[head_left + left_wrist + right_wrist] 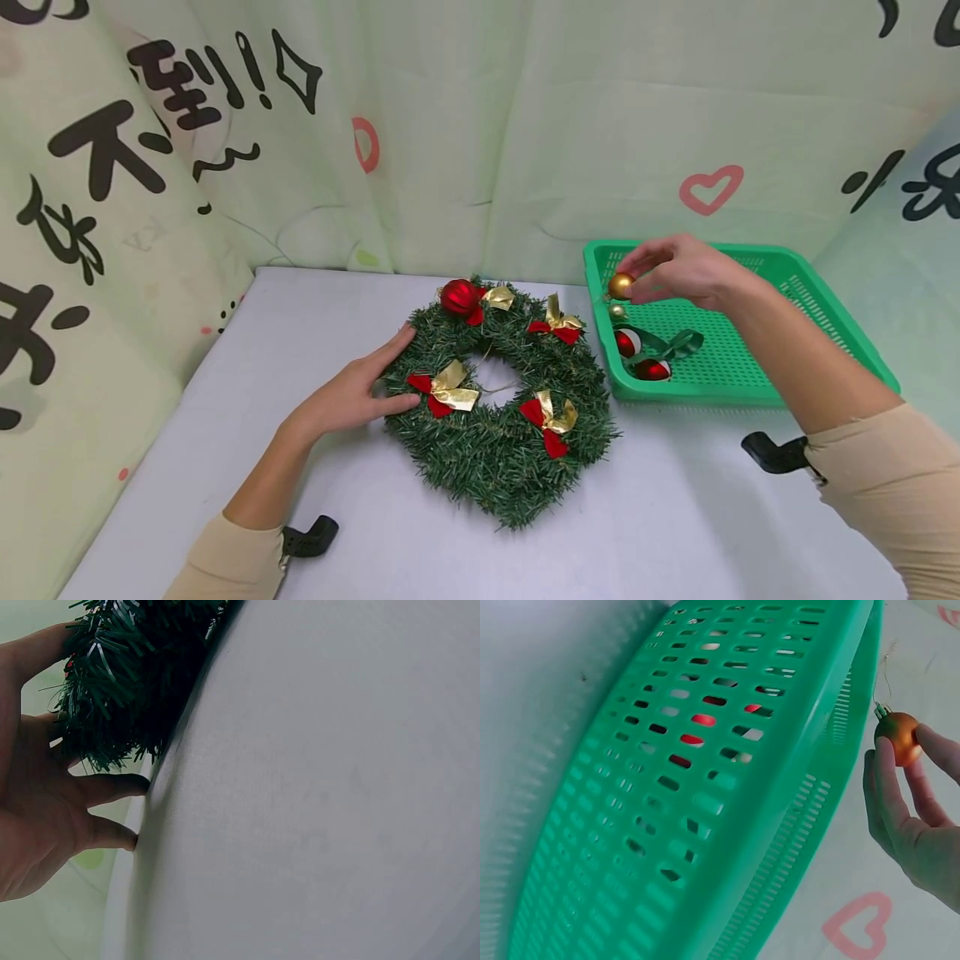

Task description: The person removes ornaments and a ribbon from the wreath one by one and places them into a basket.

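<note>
A green wreath (487, 483) with red and gold bows and one red bauble (461, 298) lies on the white table. My left hand (367, 387) rests against the wreath's left side, fingers spread; in the left wrist view this hand (45, 795) touches the green needles (120, 682), and two fingertips meet the tabletop. Over the left end of the green basket, my right hand (678, 271) pinches a gold bauble (621, 286). The right wrist view shows the gold bauble (901, 739) between thumb and fingers, a thin string looping from its cap.
The green plastic basket (750, 398) stands at the table's back right. Inside it are a small gold bauble (617, 312), red and white baubles (652, 370) and a dark green ribbon (684, 343). A printed curtain (450, 167) hangs behind the table (420, 550).
</note>
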`<state>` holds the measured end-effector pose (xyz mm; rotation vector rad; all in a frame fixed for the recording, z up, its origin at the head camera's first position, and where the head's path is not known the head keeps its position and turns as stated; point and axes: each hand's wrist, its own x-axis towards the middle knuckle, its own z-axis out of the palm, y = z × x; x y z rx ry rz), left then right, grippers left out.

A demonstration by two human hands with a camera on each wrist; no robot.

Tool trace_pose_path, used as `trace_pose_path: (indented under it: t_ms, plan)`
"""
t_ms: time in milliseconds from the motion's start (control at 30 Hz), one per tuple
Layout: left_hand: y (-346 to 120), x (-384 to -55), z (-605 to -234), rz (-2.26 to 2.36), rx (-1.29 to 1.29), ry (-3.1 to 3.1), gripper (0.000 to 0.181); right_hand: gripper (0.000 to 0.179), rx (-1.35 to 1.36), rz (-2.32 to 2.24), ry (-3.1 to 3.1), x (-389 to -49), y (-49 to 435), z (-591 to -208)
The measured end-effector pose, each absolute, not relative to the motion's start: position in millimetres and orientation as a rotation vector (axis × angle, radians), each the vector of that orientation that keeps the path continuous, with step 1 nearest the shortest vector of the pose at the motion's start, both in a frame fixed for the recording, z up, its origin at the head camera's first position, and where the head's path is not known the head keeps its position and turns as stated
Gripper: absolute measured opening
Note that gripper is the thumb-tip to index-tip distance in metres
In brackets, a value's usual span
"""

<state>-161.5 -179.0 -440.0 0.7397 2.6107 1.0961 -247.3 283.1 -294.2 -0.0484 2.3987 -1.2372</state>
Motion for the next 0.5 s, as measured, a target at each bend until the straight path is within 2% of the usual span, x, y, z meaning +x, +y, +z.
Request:
trace_pose_path:
  t_ms: [500]
  plan:
    - [-178.7, -159.4, -437.9, 1.105, 0.742, 2.605, 0.097, 0.040, 0.000, -1.161, 2.396, -250.8, 313.2, -321.6]
